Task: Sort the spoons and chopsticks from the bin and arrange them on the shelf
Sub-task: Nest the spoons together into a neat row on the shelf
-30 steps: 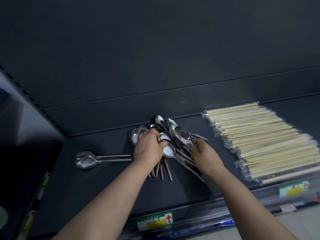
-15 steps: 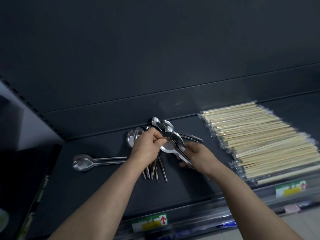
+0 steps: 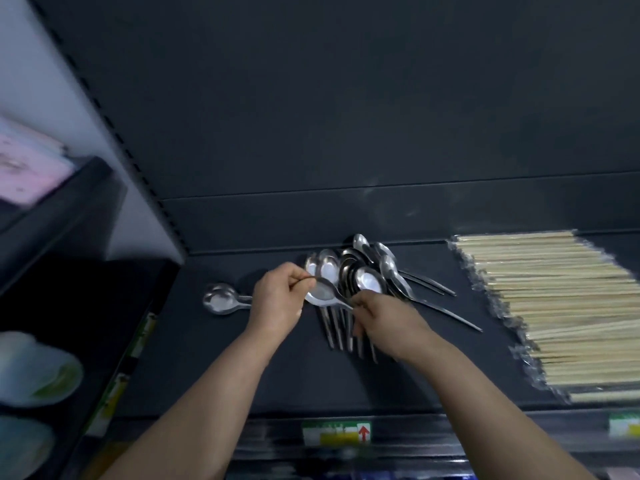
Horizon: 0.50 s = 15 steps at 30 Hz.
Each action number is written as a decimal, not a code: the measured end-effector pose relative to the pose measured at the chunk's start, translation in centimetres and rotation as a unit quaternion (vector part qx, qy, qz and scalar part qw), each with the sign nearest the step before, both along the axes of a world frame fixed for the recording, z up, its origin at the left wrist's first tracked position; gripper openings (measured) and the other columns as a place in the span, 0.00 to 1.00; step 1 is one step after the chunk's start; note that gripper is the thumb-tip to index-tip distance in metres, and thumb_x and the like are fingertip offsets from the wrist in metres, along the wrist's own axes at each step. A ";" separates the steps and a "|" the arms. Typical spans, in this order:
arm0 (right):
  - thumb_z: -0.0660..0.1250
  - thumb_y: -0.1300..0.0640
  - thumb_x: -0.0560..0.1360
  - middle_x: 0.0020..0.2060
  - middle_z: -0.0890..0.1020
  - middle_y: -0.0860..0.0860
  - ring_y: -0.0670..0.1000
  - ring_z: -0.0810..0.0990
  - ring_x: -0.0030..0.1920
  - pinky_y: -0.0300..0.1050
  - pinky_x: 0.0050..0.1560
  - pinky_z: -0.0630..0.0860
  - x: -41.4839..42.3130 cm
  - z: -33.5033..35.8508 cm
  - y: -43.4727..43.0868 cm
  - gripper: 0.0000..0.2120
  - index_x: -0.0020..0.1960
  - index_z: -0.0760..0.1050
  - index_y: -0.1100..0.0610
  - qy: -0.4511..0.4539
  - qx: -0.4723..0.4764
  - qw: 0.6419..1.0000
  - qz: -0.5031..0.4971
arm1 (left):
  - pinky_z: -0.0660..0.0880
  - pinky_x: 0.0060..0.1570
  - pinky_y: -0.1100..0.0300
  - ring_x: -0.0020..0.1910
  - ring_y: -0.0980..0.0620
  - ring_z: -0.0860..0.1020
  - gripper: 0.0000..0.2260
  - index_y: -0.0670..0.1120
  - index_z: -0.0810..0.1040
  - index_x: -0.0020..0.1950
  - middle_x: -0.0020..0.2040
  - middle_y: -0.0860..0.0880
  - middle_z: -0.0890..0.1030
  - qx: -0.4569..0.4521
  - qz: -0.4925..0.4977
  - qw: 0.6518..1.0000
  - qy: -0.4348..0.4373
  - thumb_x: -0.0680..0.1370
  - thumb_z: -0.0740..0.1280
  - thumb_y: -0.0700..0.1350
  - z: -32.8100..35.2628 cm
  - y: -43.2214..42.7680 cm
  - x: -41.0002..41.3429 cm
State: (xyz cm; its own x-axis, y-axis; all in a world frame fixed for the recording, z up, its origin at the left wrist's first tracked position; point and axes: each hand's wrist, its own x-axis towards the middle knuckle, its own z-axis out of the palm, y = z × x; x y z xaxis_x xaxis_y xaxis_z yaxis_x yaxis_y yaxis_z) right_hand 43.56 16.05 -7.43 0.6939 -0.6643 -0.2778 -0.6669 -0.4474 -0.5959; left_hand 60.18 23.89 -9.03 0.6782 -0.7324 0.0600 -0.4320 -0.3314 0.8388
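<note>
- Whereas a second ago both hands are pressed down into the spoon pile (image 3: 363,278), the left hand (image 3: 277,301) and right hand (image 3: 388,323) now carry one lifted spoon (image 3: 323,292) clear of it; the spoon hangs over the pile's left front edge, bowl towards the left hand.
- Half a second ago the same spoon is held over the middle of the pile; it now sits further to the pile's left, so I judge it is being passed that way.
- For the task this reads as one spoon singled out of the heap, with the rest of the pile not yet sorted; the likely goal is the two set-aside spoons (image 3: 220,301), which lie on the shelf (image 3: 433,375) to the left of the pile, their handles hidden behind the left hand.
- The wrapped chopsticks (image 3: 561,306) lie in a tidy row well to the right of the pile; that part looks finished.
- The left fingers (image 3: 298,277) are curled, and thumb and forefinger seem to pinch the far edge of the spoon's bowl; the bowl lies just right of them, above the pile's fanned handles.
- The right fingers (image 3: 360,303) are curled and pinch the handle end at the pile's front; whether they also hold handles beneath, I cannot tell.
</note>
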 end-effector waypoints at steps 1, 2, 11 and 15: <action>0.56 0.52 0.78 0.49 0.83 0.48 0.52 0.79 0.48 0.44 0.48 0.73 1.1 0.3 0.6 0.11 0.55 0.74 0.44 0.010 -0.025 1.000 0.007 | 0.78 0.40 0.52 0.38 0.49 0.81 0.05 0.49 0.79 0.40 0.36 0.52 0.81 0.001 0.030 1.000 0.005 0.75 0.71 0.42 -0.2 1.1 1.0; 0.57 0.53 0.78 0.51 0.82 0.50 0.55 0.79 0.51 0.45 0.50 0.74 2.2 0.5 1.2 0.11 0.57 0.75 0.46 0.014 -0.051 0.999 0.014 | 0.79 0.41 0.49 0.39 0.48 0.81 0.06 0.50 0.78 0.40 0.37 0.52 0.82 0.006 0.057 0.998 0.011 0.76 0.70 0.43 -0.5 2.2 2.0; 0.59 0.62 0.77 0.54 0.75 0.50 0.54 0.76 0.57 0.47 0.49 0.73 10.2 -2.2 6.4 0.18 0.63 0.73 0.48 0.017 -0.226 0.970 0.091 | 0.72 0.42 0.62 0.44 0.54 0.79 0.06 0.52 0.75 0.41 0.44 0.54 0.82 0.115 0.141 0.980 -0.076 0.77 0.69 0.45 -1.1 9.3 8.6; 0.59 0.63 0.77 0.51 0.74 0.50 0.54 0.75 0.56 0.46 0.47 0.73 11.0 -3.5 7.0 0.18 0.62 0.74 0.47 0.019 -0.262 0.962 0.070 | 0.77 0.45 0.57 0.44 0.52 0.80 0.05 0.49 0.76 0.42 0.43 0.51 0.82 0.112 0.131 0.983 -0.067 0.76 0.70 0.44 -1.9 9.4 9.6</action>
